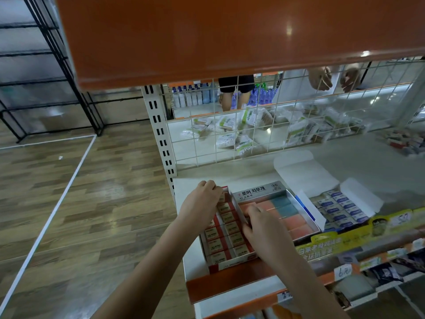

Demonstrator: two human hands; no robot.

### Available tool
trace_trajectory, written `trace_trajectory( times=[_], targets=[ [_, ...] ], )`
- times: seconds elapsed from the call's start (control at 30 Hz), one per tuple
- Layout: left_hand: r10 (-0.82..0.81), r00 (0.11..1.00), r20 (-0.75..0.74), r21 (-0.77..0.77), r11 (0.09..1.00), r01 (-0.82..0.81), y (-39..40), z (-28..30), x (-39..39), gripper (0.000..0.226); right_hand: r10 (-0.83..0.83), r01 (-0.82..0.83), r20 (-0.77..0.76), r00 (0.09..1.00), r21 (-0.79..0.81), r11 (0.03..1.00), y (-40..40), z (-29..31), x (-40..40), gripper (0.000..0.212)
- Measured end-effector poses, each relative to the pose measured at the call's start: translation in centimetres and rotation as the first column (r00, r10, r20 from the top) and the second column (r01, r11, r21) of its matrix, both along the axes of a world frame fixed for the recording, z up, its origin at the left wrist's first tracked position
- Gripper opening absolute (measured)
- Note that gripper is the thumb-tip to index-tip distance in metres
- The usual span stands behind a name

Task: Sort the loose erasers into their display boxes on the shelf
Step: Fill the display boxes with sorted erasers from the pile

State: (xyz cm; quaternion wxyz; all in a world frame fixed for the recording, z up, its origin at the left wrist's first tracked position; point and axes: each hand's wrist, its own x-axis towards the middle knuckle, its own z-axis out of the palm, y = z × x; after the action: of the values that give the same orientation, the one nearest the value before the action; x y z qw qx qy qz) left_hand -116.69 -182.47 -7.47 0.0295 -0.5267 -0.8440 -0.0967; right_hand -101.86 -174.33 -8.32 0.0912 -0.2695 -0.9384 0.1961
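Left hand (202, 203) and right hand (259, 229) grip the red box (226, 231) — long axis running away; erasers crosswise.

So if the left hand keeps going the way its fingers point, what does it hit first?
Probably the back wall of the red eraser box: the left hand already curls over that far corner, though depth is unclear.

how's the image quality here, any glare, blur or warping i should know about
Head view: bright glare spots sit on the orange shelf underside; the wide angle bends the white upright and floor lines; the cotton swab packs behind the wire grid and the right edge look smeared; the red eraser box and silver eraser box are fairly sharp, evenly lit, under both hands.
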Motion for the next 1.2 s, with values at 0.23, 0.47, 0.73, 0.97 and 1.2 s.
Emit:
trace_trajectory(
  times=[0.23,0.47,0.73,0.97,1.2],
  targets=[
    [-0.021,0.999,-0.028,-0.022,1.0,0.021,0.1,-0.3,0.1,0.019,0.005,-0.005,-0.002,1.0,0.025,1.0,0.0,0.0,0.0,0.016],
    [-0.042,0.999,0.026,-0.065,0.997,0.044,0.4,0.1,0.5,0.028,0.008,-0.008,-0.008,1.0,0.031,0.999,0.0,-0.2,0.0,0.018],
    [-0.043,0.999,0.025,-0.095,0.994,0.045,0.6,0.2,0.1,0.021,0.053,-0.053,0.005,0.999,-0.01,0.999,0.6,0.3,0.0,0.016],
    [-0.106,0.994,-0.036,-0.012,0.994,0.105,3.6,4.0,1.5,0.029,0.14,-0.141,0.061,0.988,0.019,0.99,4.3,2.9,0.5,0.024],
    [-0.292,0.954,-0.065,-0.078,0.955,0.287,11.9,5.0,5.9,0.04,-0.038,0.028,0.055,0.998,0.182,0.983,12.0,4.8,4.9,0.042]
  ],
)
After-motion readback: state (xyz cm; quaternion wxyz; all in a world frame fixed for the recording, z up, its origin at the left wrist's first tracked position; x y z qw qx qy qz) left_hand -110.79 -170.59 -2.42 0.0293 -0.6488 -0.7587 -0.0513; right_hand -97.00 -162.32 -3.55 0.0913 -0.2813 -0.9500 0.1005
